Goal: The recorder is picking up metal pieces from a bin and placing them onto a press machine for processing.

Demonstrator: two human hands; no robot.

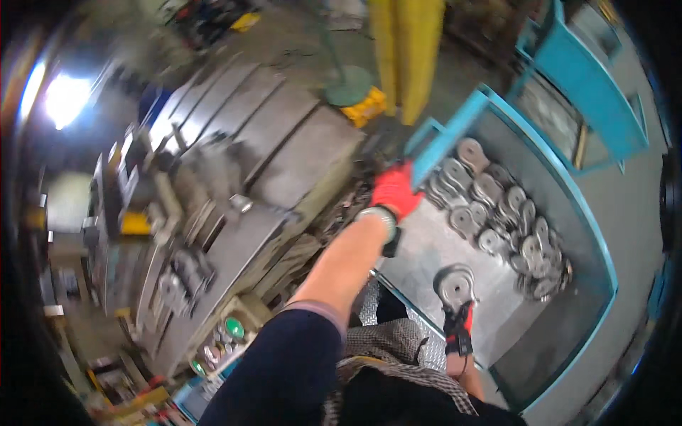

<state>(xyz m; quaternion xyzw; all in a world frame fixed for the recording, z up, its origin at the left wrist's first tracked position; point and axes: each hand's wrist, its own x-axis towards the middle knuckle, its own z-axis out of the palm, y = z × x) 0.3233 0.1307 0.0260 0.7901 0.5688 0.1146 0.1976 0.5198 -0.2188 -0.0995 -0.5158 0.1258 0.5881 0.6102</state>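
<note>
Metal casting (455, 284): grey, rounded body with a round hole, held at its lower end in the right grip (458, 319). It hangs just above the floor of the blue bin (593, 245), near that bin's closer wall.

Right grip: red-and-black glove, clenched on the casting; the forearm enters from the lower edge.

Left grip (394, 190): red glove with a pale cuff, arm stretched forward and up, bare forearm below a dark blue sleeve. It rests at the corner of the bin's blue rim; whether the fingers close around the rim or only press on it cannot be told, as this part is blurred.

Stacked castings (497, 213): a row of like grey pieces, leaning one on another, beyond the right grip and to the right of the left grip, running along the bin floor toward the far wall.

Machine bed (284, 142): grey slotted steel plates, to the left of the left grip, blurred.

Control buttons (224, 337): green and pale round caps on a panel, left of the dark sleeve.

Yellow post (405, 50): upright, beyond the left grip.

Blue cabinet (590, 92): beyond the bin, to the right.
</note>
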